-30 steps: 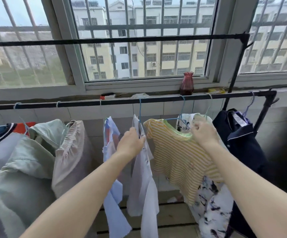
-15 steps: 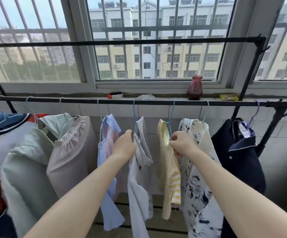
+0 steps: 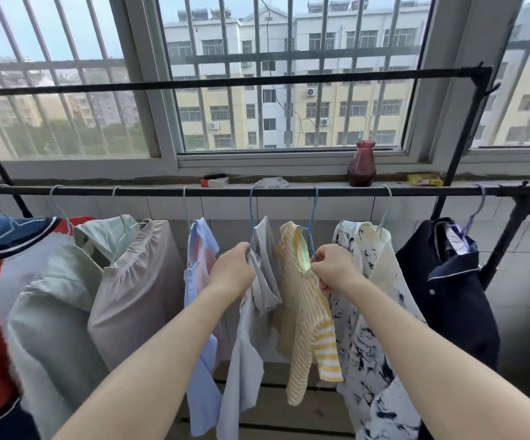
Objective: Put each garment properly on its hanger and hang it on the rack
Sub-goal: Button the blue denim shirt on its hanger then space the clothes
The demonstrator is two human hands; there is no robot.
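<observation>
No text, brand, number or sign can be read. A white label is sewn inside the collar of the dark navy garment at the right end of the rack, but its print is too small and blurred to be made out. Markings on the yellow box at the far right of the windowsill and on the red-and-white box further left are likewise illegible.

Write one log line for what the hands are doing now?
left hand: grips grey top | right hand: pinches striped top collar | both tops on hangers on rail
</observation>
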